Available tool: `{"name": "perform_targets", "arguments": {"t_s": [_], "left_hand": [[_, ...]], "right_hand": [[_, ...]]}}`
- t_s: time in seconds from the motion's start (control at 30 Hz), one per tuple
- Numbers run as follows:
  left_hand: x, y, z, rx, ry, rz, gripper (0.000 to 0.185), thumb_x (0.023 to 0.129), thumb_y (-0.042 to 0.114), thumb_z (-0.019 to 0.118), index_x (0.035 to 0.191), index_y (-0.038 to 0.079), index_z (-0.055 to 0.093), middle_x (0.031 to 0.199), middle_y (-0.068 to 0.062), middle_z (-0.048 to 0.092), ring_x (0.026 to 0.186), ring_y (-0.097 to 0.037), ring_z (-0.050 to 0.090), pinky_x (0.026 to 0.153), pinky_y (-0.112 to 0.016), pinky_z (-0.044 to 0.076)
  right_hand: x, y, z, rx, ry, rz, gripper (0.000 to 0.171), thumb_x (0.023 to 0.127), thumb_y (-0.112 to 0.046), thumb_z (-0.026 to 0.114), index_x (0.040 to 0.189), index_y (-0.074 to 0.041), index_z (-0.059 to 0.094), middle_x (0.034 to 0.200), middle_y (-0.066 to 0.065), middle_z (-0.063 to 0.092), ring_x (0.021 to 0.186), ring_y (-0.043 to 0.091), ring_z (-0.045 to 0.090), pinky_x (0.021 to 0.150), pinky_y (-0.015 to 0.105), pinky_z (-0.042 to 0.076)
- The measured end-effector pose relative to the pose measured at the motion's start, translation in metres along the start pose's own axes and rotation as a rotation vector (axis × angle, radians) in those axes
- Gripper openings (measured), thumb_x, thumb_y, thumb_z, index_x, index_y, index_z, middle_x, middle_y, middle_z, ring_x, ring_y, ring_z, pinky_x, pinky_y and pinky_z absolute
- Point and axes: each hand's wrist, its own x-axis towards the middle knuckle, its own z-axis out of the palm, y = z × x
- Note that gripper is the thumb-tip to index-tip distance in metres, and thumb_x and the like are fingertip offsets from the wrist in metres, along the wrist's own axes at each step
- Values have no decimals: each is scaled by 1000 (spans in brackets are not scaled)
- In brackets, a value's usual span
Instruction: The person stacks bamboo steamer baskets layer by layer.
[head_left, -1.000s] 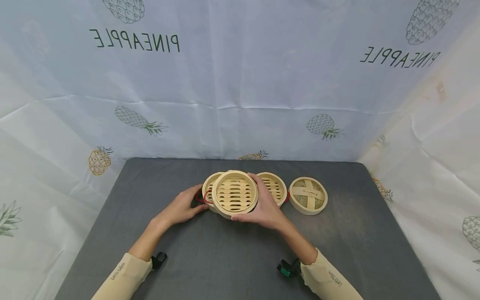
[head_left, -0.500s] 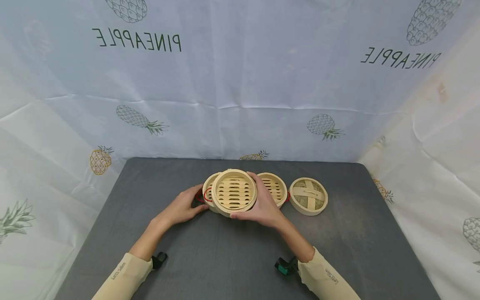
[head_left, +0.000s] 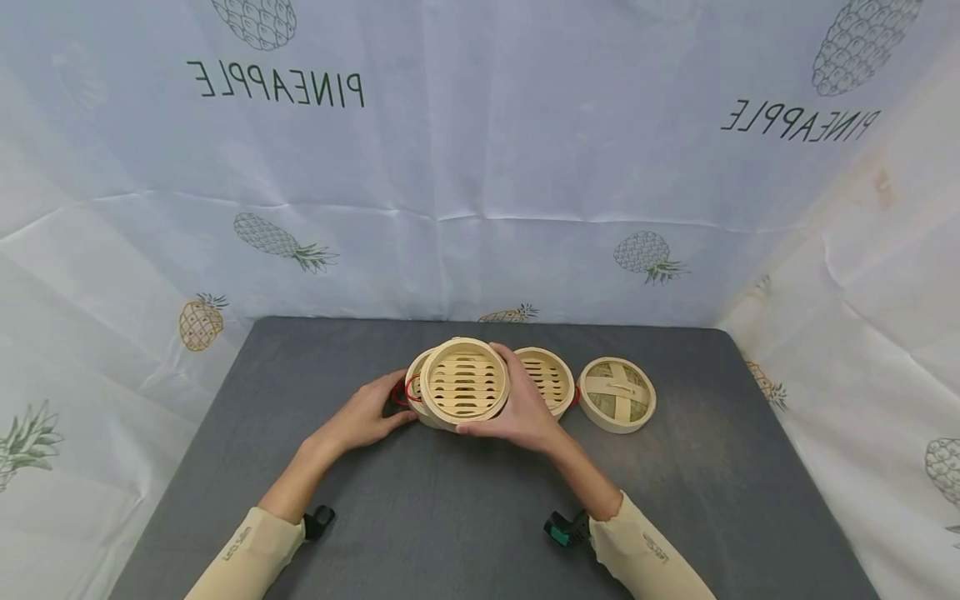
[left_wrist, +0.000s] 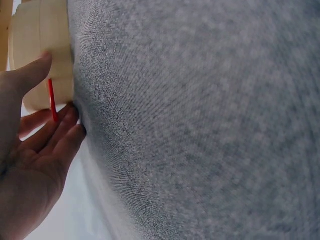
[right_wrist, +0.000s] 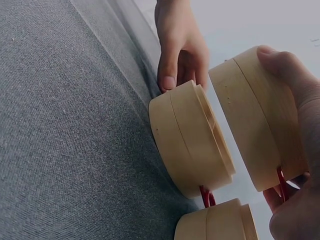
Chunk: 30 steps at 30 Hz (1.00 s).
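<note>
My right hand (head_left: 523, 417) grips a round bamboo steamer basket (head_left: 465, 380) with a slatted base, thumb in front and fingers behind. In the right wrist view this held basket (right_wrist: 250, 120) is tilted and raised, with a gap between it and a second steamer basket (right_wrist: 182, 137) standing on the table. My left hand (head_left: 371, 410) holds that second basket by its left side. In the left wrist view, thumb and fingers spread around the basket wall (left_wrist: 55, 45) beside a red loop handle (left_wrist: 52, 100). The held basket partly covers the second basket from above.
A third slatted steamer basket (head_left: 547, 379) with a red handle sits behind the right hand, partly hidden by it. Farther right lies a woven bamboo lid (head_left: 617, 395) with crossed strips. All rest on a dark grey table (head_left: 465, 517) backed by a pineapple-print curtain (head_left: 480, 167).
The right hand has shifted slightly left with its steamer basket, which now overlaps more of the second basket. The left hand has stayed in place.
</note>
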Motion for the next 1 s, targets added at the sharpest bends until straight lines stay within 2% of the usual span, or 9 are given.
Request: {"name": "perform_targets", "arguments": {"t_s": [0.27,0.5,0.63,0.77,0.8,0.9,1.0], "left_hand": [[-1,-2,0,3,-2,-5,73,101,29,80,160,1,48,150,-20,65,133,-37,67,108,-57,56],[0,0,0,6,-5,-12,75,100,26,81,161,-1,47,154,-23,61,140,-41,63,114,-59,53],[1,-1,1,5,-3,-7,75,100,26,81,160,-2,47,153,-24,62,139,-41,63,113,-60,54],[0,-3,2,-25,16,19,76,98,27,82,159,-3,48,151,-25,63,136,-43,65,110,-62,54],[1,-9,5,-24,31,36,75,99,29,81,159,-3,48,150,-26,63,136,-43,65,109,-61,55],[0,-10,6,-35,61,76,76,100,35,81,158,-2,49,148,-27,64,133,-45,66,105,-62,56],[-1,-14,8,-37,73,88,76,100,38,80,159,0,49,146,-26,65,131,-43,67,103,-60,57]], "right_hand": [[7,-1,0,29,-15,17,129,68,-41,104,170,-21,29,161,10,48,147,31,53,119,60,45],[13,-1,1,31,-23,5,127,68,-43,103,170,-24,28,161,8,49,145,29,54,118,58,46],[16,0,4,35,-27,12,127,69,-42,103,170,-23,28,161,10,49,145,31,54,119,59,46],[18,2,6,25,-30,14,127,70,-42,103,170,-22,27,162,11,49,147,32,53,119,60,45],[18,3,7,24,-30,16,127,70,-42,102,171,-22,27,162,11,49,147,33,53,119,61,45],[20,3,8,21,-29,21,127,70,-43,102,171,-24,28,161,12,50,146,34,54,118,63,45],[22,4,10,15,-30,22,126,70,-45,101,170,-24,28,160,12,52,144,34,55,117,63,45]]}}
